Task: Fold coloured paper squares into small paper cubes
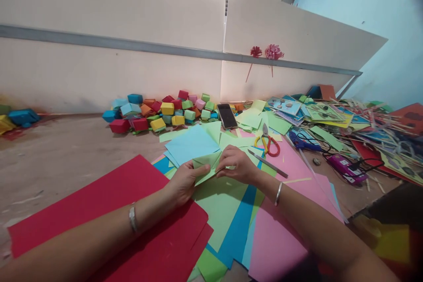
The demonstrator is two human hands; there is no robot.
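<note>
Lower centre of frame: left hand (185,181) closed on the light green folded paper (205,168), thumb on top, paper projecting up and right of the grip. Right hand (236,165): fingertips pinch the paper's right side. Folded paper sits between both hands, above loose coloured sheets. Just right of it: craft knife (268,164), then scissors (267,142). Beyond, upper centre: phone (227,116).

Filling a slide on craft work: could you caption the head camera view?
Two hands, left and right, hold folded green paper above colourful sheets.
</note>
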